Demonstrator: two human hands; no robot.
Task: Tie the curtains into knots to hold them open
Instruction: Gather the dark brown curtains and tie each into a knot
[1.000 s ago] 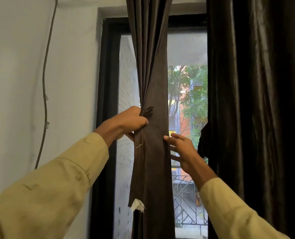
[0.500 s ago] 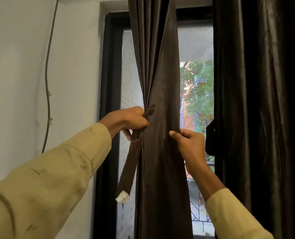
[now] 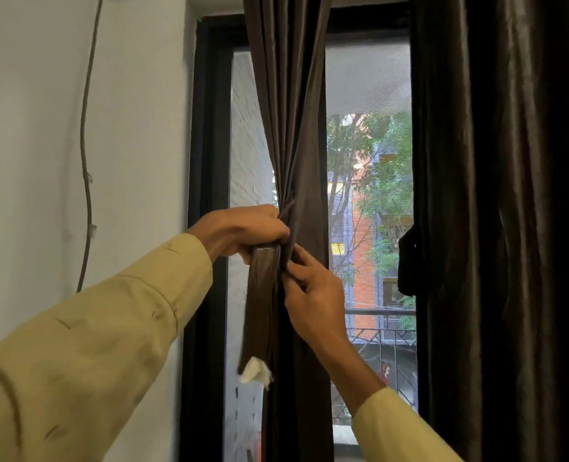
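Far left: wall cable (image 3: 85, 161), hanging well apart from our work.

Next: window frame (image 3: 206, 161), a dark upright just behind our left forearm and the one hard edge on this side. We judge any loop should swing toward the room, not back against it.

Our left hand (image 3: 243, 233): fingers curled tight round the gathered neck of the left curtain (image 3: 289, 128) and the top of a narrow strip (image 3: 259, 295), which hangs to a white frayed end (image 3: 254, 373).

Our right hand (image 3: 309, 295): just below the left, fingertips pinching curtain fabric beside the strip.

Step, as we judge it: binding the bunch. We would hold the neck firm with the left while the right carries the strip round, flat and snug.

Then: pane (image 3: 369, 195), open room between the curtains for the right elbow.

Far right: right curtain (image 3: 509, 195), hanging full; we make out no knot in it.
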